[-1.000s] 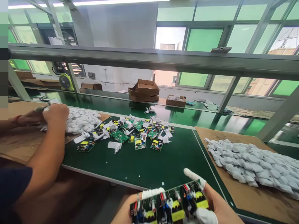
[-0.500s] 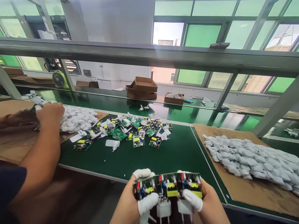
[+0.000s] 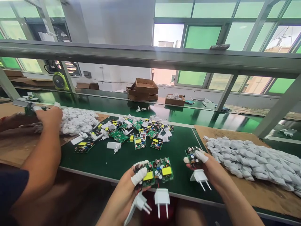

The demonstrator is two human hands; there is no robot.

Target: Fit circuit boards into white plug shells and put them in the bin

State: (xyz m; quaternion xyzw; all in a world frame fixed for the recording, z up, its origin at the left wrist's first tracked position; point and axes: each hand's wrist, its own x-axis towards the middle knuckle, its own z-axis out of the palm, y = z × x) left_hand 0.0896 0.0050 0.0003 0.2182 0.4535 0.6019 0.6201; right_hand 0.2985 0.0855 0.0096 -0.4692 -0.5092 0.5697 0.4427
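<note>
My left hand, with white finger cots on, grips a pair of circuit boards that sit edge to edge. Below them hang white two-pin plugs, one plug upright and another plug tilted by my wrist. To the right, my right hand pinches a single circuit board over the green bench. A white two-pin plug dangles under that board. A gap separates my two hands. Just beyond them lies a pile of circuit boards with white plug parts.
At the left, a co-worker's hands hold a board and white casing beside a heap of white pieces. Another white heap covers cardboard on the right. Brown boxes stand behind; a metal rail crosses above.
My hands have moved apart, and one board of the row of three has come away in my right hand. The other two stay in my left. The co-worker's hands shifted slightly.
</note>
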